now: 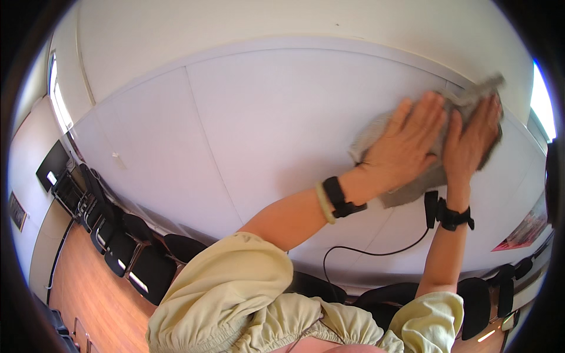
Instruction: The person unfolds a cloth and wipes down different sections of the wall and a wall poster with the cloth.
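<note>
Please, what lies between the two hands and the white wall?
A grey cloth, beneath the left hand and right hand, as the head view shows.

No lettering I can make out from here: the reddish poster [522, 228] near the white wall's [271, 117] lower right edge and the dark placard [17, 212] at far left are too small.

Layout at the wall panel [265, 117]

Cloth [406, 194]: beneath left hand [406, 138] and right hand [471, 135], on wall panel; left hand: just left of right hand; poster [524, 226]: below and right of right hand; chairs [150, 270]: below and left of left hand
</note>
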Motion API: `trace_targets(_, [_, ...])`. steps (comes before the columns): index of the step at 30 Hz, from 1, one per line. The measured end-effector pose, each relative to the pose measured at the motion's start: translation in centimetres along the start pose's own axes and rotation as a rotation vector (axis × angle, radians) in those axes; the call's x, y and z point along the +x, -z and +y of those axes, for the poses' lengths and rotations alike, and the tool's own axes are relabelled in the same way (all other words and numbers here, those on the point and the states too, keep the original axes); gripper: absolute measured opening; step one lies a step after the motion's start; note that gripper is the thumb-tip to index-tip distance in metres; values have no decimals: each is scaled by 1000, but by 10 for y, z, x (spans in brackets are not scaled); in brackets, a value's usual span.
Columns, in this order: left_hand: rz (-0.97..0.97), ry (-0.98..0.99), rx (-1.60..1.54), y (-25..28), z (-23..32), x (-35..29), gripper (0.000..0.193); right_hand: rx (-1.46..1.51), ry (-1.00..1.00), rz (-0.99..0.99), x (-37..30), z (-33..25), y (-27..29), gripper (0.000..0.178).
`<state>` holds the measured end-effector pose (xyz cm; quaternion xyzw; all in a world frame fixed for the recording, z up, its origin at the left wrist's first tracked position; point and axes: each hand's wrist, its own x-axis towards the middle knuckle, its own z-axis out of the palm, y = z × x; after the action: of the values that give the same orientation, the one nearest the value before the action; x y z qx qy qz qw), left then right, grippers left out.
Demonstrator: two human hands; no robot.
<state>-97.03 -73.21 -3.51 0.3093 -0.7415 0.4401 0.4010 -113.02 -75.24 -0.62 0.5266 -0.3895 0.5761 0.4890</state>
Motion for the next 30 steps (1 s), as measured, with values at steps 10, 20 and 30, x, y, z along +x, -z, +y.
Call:
trace_targets(10, [-47, -151, -129, 15, -35, -11, 66, -42, -201, 59, -55, -19, -4, 55])
trace_targets(20, [154, 195, 153, 93, -194, -78, 79, 217, -9, -28, 4, -197, -34, 59])
trace_targets(30, [146, 641, 297, 113, -224, -229, 79, 696, 229, -298, -23, -312, -32, 48])
